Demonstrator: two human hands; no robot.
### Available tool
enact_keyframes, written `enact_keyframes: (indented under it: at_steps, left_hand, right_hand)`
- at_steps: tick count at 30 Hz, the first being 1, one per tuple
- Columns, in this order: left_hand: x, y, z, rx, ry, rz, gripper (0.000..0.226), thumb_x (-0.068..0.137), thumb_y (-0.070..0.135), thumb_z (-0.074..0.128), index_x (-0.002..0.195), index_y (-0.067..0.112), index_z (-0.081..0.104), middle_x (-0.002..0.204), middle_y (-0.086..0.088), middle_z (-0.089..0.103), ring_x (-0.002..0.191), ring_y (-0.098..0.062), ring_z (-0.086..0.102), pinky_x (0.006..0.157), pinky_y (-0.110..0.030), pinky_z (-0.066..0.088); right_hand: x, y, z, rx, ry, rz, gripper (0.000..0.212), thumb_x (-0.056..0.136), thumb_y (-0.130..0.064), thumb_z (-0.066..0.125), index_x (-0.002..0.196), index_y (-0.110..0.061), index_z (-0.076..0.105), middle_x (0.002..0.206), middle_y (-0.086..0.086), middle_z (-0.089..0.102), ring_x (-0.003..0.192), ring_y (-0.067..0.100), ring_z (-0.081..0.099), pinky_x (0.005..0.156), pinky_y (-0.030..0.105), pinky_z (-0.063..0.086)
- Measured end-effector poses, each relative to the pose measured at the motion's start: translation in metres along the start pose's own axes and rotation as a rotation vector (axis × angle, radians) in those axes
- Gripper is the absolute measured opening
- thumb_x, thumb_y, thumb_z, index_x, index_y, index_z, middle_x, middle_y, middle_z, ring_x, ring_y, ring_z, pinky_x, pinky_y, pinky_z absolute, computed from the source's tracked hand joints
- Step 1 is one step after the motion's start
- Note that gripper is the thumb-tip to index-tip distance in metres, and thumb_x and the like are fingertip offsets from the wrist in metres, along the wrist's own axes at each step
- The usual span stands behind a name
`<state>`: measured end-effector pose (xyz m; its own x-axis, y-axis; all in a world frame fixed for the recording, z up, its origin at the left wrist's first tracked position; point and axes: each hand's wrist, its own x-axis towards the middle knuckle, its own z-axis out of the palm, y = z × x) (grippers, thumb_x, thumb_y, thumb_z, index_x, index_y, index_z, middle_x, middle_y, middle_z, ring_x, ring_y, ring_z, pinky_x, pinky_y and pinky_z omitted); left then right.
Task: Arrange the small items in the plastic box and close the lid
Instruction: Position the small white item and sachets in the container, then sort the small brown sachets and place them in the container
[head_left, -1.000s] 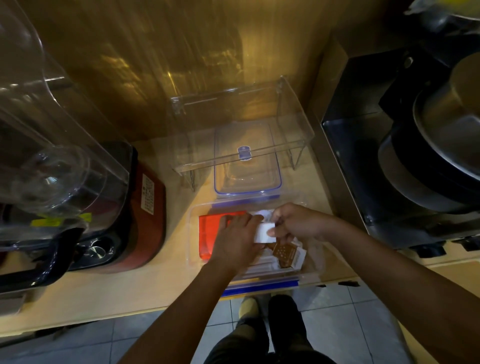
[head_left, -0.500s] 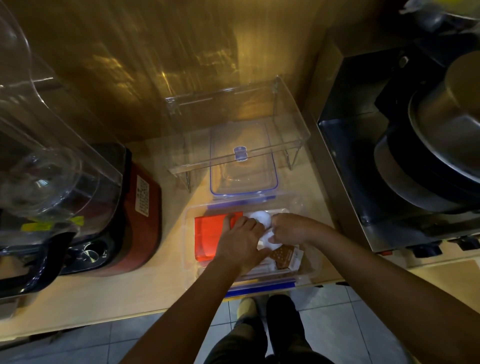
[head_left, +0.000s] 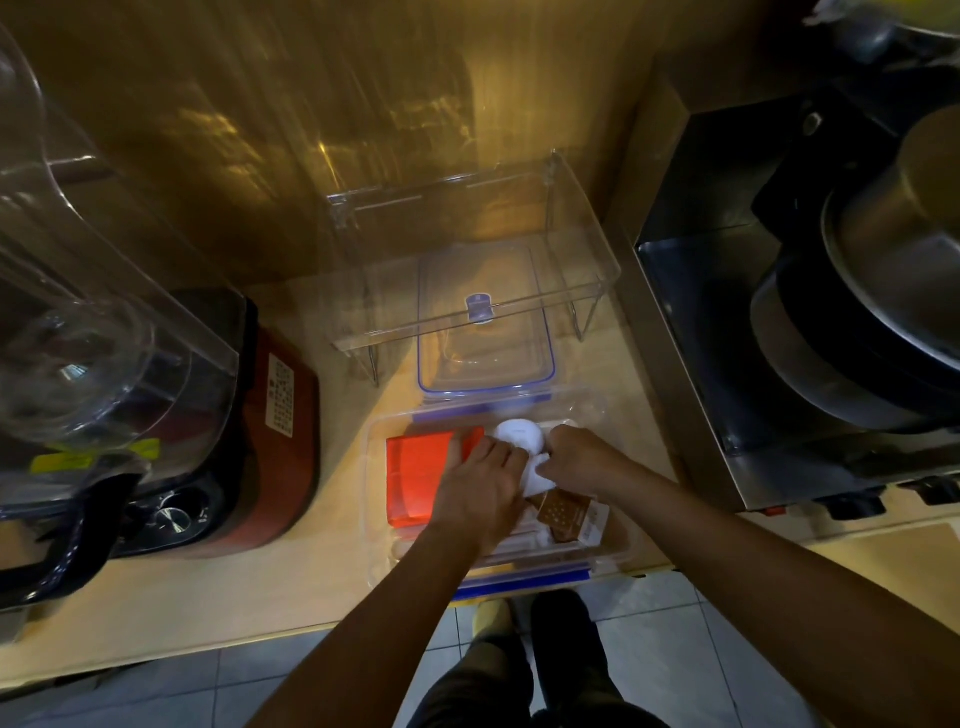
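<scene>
A clear plastic box (head_left: 376, 525) with blue clips stands open at the counter's front edge. Inside lie a red packet (head_left: 415, 475), a round white item (head_left: 519, 435), a brown dotted packet (head_left: 563, 513) and a small white packet (head_left: 537, 480). My left hand (head_left: 480, 491) presses down inside the box, covering part of the red packet. My right hand (head_left: 576, 460) pinches the small white packet beside the left fingers. The box's clear lid (head_left: 485, 338) with a blue rim lies flat behind the box, under an acrylic riser.
A clear acrylic riser (head_left: 582, 249) stands over the lid at the back. A red and black blender base (head_left: 270, 426) with a clear jug (head_left: 78, 312) sits to the left. A steel appliance with stacked pots (head_left: 857, 322) fills the right. Floor tiles lie below the counter edge.
Both hands have sunk lower into the box and drawn together. The white packet, held higher a second ago, is now down among the items, and the round white item has come into view.
</scene>
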<state>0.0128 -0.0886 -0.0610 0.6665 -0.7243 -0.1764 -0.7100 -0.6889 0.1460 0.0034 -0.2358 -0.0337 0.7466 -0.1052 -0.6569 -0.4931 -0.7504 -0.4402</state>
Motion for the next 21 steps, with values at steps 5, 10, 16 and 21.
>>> enact_keyframes:
  at_steps: [5, 10, 16, 21]
  left_hand:
    - [0.0, 0.002, -0.005, -0.02, -0.012, -0.008, 0.049, 0.084, 0.034, 0.056, 0.128, 0.016, 0.047, 0.128, -0.009, 0.056, 0.12, -0.029, 0.046, 0.109, -0.048, 0.019]
    - [-0.005, 0.003, -0.008, 0.025, 0.067, 0.012, 0.039, 0.072, 0.029, 0.07, 0.108, 0.013, 0.064, 0.104, -0.009, 0.067, 0.096, -0.03, 0.062, 0.094, -0.047, 0.043]
    - [-0.003, 0.0, -0.009, -0.023, 0.007, 0.01, 0.045, 0.085, 0.036, 0.056, 0.123, 0.014, 0.051, 0.124, -0.009, 0.056, 0.114, -0.029, 0.049, 0.103, -0.047, 0.029]
    - [-0.01, -0.001, -0.012, -0.084, 0.165, -0.018, 0.026, 0.081, 0.025, 0.06, 0.1, 0.009, 0.063, 0.102, -0.012, 0.066, 0.092, -0.031, 0.059, 0.086, -0.045, 0.044]
  right_hand:
    - [0.0, 0.0, 0.005, 0.033, 0.018, -0.051, 0.035, 0.087, -0.018, 0.057, 0.118, -0.002, 0.057, 0.119, 0.017, 0.063, 0.109, 0.029, 0.059, 0.093, 0.038, 0.048]
    - [0.002, 0.0, 0.003, 0.028, 0.028, -0.07, 0.04, 0.084, -0.019, 0.062, 0.12, -0.003, 0.055, 0.122, 0.016, 0.062, 0.11, 0.027, 0.058, 0.095, 0.039, 0.046]
    - [-0.007, -0.003, -0.002, -0.177, 0.1, -0.141, 0.031, 0.089, -0.02, 0.053, 0.116, -0.006, 0.059, 0.118, 0.013, 0.064, 0.106, 0.026, 0.06, 0.092, 0.038, 0.048]
    - [-0.019, 0.002, -0.002, -0.555, 0.147, -0.224, 0.03, 0.087, -0.023, 0.057, 0.116, -0.015, 0.058, 0.115, 0.006, 0.064, 0.103, 0.023, 0.062, 0.083, 0.035, 0.049]
